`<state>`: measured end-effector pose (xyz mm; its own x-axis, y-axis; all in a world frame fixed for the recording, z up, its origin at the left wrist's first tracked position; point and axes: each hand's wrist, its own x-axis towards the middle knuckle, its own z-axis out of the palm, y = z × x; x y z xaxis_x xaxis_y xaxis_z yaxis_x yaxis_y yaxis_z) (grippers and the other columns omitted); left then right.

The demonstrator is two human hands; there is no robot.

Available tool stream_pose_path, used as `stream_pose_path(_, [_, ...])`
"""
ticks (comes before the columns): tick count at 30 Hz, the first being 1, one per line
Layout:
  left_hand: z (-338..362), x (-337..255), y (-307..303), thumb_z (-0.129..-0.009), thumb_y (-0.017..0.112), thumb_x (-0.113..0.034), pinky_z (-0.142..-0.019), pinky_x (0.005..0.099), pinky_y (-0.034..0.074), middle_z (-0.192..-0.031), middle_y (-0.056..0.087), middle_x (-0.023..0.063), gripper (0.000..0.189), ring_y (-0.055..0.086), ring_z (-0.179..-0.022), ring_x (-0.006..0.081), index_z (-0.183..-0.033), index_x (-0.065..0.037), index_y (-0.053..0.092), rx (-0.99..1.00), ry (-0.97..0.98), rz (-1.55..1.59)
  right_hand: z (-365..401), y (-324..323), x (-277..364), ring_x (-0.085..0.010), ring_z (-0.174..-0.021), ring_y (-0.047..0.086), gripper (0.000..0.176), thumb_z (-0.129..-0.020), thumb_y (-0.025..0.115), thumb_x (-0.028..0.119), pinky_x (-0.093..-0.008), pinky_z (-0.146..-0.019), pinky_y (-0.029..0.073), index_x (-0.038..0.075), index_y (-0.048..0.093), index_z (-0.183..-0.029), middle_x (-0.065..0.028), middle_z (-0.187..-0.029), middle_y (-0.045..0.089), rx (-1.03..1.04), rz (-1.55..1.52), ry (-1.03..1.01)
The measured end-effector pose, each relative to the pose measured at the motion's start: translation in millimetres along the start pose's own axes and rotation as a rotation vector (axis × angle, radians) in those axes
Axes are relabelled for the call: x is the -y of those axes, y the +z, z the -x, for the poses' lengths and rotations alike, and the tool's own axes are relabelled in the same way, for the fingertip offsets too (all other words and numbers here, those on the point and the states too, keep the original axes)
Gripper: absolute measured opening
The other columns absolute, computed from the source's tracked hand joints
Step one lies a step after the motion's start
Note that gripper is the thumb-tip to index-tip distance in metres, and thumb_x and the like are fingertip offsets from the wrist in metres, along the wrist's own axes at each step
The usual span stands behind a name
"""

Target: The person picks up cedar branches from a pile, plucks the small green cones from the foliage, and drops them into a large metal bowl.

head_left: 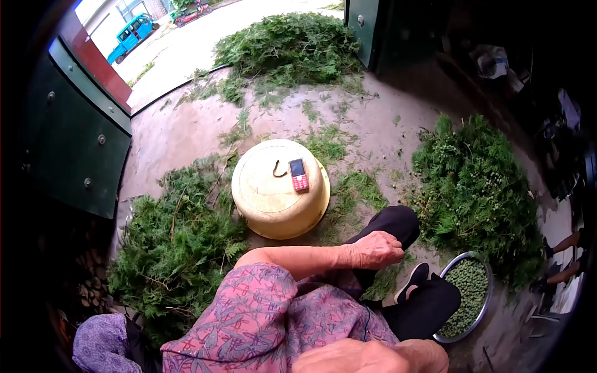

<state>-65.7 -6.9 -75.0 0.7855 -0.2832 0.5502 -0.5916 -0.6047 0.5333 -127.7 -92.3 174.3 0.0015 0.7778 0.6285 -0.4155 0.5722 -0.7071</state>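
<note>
My left hand [376, 250] rests over my dark-trousered knee, its fingers curled closed; whatever they may hold is hidden. At the bottom edge, close to the camera, lies my right hand [360, 357], blurred and partly cut off, its fingers not made out. In front of me stands an upturned yellow basin [261, 180]. On it lie a red phone [299, 176] and a small dark curved strip [277, 169]. To the right, beside my leg, a metal bowl [490, 292] holds many small green berries [466, 292].
Cut green branches lie in heaps at the left [180, 236], the right [479, 193] and by the doorway [286, 50]. Green metal doors [74, 137] flank the opening. Outside stands a blue vehicle [134, 34]. Patterned purple cloth [102, 342] shows at lower left.
</note>
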Motion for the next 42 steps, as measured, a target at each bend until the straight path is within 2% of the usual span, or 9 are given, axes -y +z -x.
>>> stream_pose_path(5, [-3.2, -1.1, 1.7, -0.072, 0.056, -0.010, -0.055, 0.0356, 0.043, -0.063, 0.047, 0.0067, 0.012, 0.051, -0.061, 0.0246, -0.065, -0.006, 0.047, 0.026, 0.010, 0.006, -11.4, 24.9, -48.5, -0.0347, -0.101, 0.052, 0.046, -0.077, 0.064, 0.027, -0.0402, -0.086, 0.043, -0.002, 0.056, -0.111, -0.0196, -0.111, 0.053, -0.114, 0.292, -0.196])
stream_pose_path(7, [-5.2, -2.9, 2.2, -0.072, 0.056, -0.010, -0.055, 0.0357, 0.043, -0.063, 0.046, 0.0068, 0.012, 0.051, -0.061, 0.0247, -0.066, -0.006, 0.047, 0.044, 0.019, 0.005, -16.5, 25.5, -40.9, -0.0363, -0.107, 0.049, 0.049, -0.080, 0.060, 0.033, -0.0426, -0.091, 0.039, -0.002, 0.053, -0.115, -0.0211, -0.116, 0.051, -0.012, 0.360, -0.077])
stream_pose_path(11, [-5.9, -4.4, 1.6, -0.073, 0.056, -0.010, -0.056, 0.0356, 0.043, -0.063, 0.047, 0.0072, 0.011, 0.052, -0.062, 0.0245, -0.067, -0.005, 0.048, 0.065, 0.039, -0.009, -17.7, 12.6, -19.0, -0.0359, -0.108, 0.048, 0.047, -0.081, 0.060, 0.030, -0.0430, -0.093, 0.038, -0.003, 0.053, -0.113, -0.0213, -0.115, 0.052, 0.121, 0.379, 0.120])
stream_pose_path(25, [-7.2, -9.8, 4.1, -0.070, 0.057, -0.011, -0.057, 0.0342, 0.043, -0.064, 0.048, 0.0055, 0.009, 0.051, -0.062, 0.0231, -0.068, -0.007, 0.049, 0.086, 0.010, -0.054, -7.8, 3.8, -60.0, -0.0309, -0.093, 0.053, 0.042, -0.088, 0.050, 0.037, -0.0390, -0.084, 0.040, -0.003, 0.056, -0.101, -0.0156, -0.095, 0.056, 0.030, 0.164, -0.042])
stream_pose_path(28, [-9.2, -11.9, 2.8, -0.070, 0.057, -0.011, -0.057, 0.0347, 0.043, -0.064, 0.048, 0.0054, 0.009, 0.051, -0.063, 0.0231, -0.069, -0.007, 0.049, 0.098, 0.034, -0.102, -6.0, 3.2, -66.7, -0.0332, -0.100, 0.049, 0.056, -0.091, 0.035, 0.049, -0.0406, -0.091, 0.034, -0.003, 0.053, -0.104, -0.0163, -0.100, 0.055, 0.103, 0.155, 0.248])
stream_pose_path(33, [-8.0, -12.1, 2.8, -0.070, 0.057, -0.012, -0.058, 0.0351, 0.043, -0.065, 0.048, 0.0053, 0.008, 0.052, -0.064, 0.0232, -0.070, -0.007, 0.050, 0.134, 0.009, -0.090, -4.8, 5.5, -56.8, -0.0265, -0.088, 0.053, 0.015, -0.082, 0.059, 0.013, -0.0365, -0.079, 0.043, -0.002, 0.059, -0.087, -0.0115, -0.088, 0.059, -0.105, 0.134, 0.046])
stream_pose_path(37, [-11.1, -12.6, 1.5, -0.070, 0.057, -0.012, -0.058, 0.0349, 0.043, -0.065, 0.048, 0.0051, 0.007, 0.052, -0.064, 0.0230, -0.072, -0.007, 0.052, 0.123, 0.020, -0.107, -9.5, 3.3, -51.3, -0.0271, -0.080, 0.055, 0.010, -0.080, 0.061, 0.007, -0.0346, -0.075, 0.044, -0.002, 0.059, -0.082, -0.0116, -0.079, 0.060, -0.178, 0.115, 0.075])
stream_pose_path(39, [-9.3, -14.2, 2.9, -0.070, 0.057, -0.012, -0.058, 0.0347, 0.043, -0.065, 0.049, 0.0050, 0.007, 0.052, -0.064, 0.0228, -0.073, -0.007, 0.053, 0.131, 0.014, -0.104, -16.2, 7.4, -41.9, -0.0308, -0.094, 0.053, 0.024, -0.077, 0.062, 0.014, -0.0397, -0.082, 0.042, 0.000, 0.058, -0.096, -0.0147, -0.098, 0.057, -0.183, 0.391, 0.058])
stream_pose_path(42, [-10.5, -13.6, 1.9, -0.070, 0.057, -0.012, -0.059, 0.0343, 0.044, -0.066, 0.049, 0.0047, 0.008, 0.053, -0.065, 0.0225, -0.075, -0.006, 0.055, 0.146, 0.024, -0.105, -18.9, 15.4, -33.3, -0.0332, -0.099, 0.052, 0.032, -0.072, 0.063, 0.016, -0.0444, -0.086, 0.041, 0.000, 0.058, -0.098, -0.0161, -0.102, 0.057, -0.199, 0.436, -0.178])
